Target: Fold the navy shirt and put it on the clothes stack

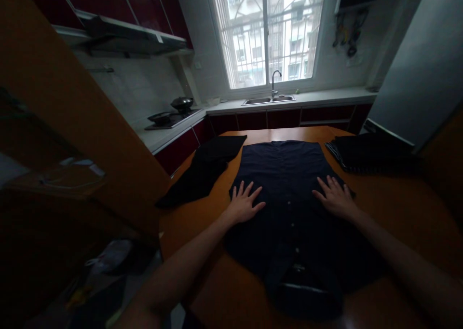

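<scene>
A dark navy button-up shirt (289,174) lies spread flat on the orange wooden table (398,208), its collar toward me at the near edge. My left hand (245,203) rests flat on the shirt's left side, fingers spread and holding nothing. My right hand (334,196) lies flat on the shirt's right side, fingers also spread. Both palms press down on the cloth on either side of the button row.
A black garment (204,167) drapes over the table's far left edge. A folded dark striped pile (365,153) sits at the far right. Beyond are a counter with a sink (269,99), a stove with a wok (181,104), and a window.
</scene>
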Tool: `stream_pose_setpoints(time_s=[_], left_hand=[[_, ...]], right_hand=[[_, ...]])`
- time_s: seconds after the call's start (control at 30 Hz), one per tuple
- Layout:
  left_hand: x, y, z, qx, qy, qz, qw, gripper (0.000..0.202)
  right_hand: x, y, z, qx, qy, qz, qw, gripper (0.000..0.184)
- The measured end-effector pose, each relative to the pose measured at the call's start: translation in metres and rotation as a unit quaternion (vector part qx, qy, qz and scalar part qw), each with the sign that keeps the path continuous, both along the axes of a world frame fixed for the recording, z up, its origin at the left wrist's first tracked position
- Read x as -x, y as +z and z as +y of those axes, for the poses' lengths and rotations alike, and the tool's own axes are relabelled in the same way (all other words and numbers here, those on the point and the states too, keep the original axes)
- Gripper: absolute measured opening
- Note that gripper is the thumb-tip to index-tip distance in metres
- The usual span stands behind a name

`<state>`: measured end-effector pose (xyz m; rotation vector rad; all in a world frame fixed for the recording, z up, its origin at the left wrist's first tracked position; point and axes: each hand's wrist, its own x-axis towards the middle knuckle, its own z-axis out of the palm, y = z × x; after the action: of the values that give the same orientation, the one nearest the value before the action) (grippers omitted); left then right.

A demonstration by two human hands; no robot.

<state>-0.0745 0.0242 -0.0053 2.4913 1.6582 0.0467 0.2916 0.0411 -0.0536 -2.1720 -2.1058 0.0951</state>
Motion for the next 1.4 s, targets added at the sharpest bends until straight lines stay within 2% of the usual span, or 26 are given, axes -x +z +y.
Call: stream_pose_setpoints(time_s=[0.33,0.53,0.67,0.77,0.9,1.03,1.4], left_hand=[[-0.004,0.0,-0.001,-0.07,0.016,-0.053,0.996,0.069],[-0.006,-0.002,0.0,-0.089,0.027,-0.049,0.994,0.068],[-0.006,-0.005,0.001,-0.06,0.038,-0.025,0.997,0.072],[-0.005,-0.007,0.003,-0.032,0.036,-0.009,0.999,0.074],[-0.004,-0.009,0.008,-0.036,0.034,-0.003,0.999,0.073],[-0.003,-0.008,0.011,-0.026,0.031,0.003,0.999,0.072],[-0.002,-0.017,0.016,-0.054,0.024,-0.015,0.998,0.068]], right_hand=[[-0.011,-0.013,0.006,-0.018,0.011,-0.014,1.0,0.077],[-0.015,-0.021,0.009,-0.035,0.024,-0.008,0.999,0.077],[-0.012,-0.01,0.008,-0.066,0.011,0.002,0.998,0.077],[-0.006,0.001,0.006,-0.093,0.031,0.01,0.995,0.073],[0.001,0.008,0.004,-0.046,0.064,0.007,0.997,0.069],[0.004,0.009,0.002,0.007,0.063,0.003,0.998,0.069],[0.006,0.02,-0.003,0.001,0.072,0.036,0.997,0.07]])
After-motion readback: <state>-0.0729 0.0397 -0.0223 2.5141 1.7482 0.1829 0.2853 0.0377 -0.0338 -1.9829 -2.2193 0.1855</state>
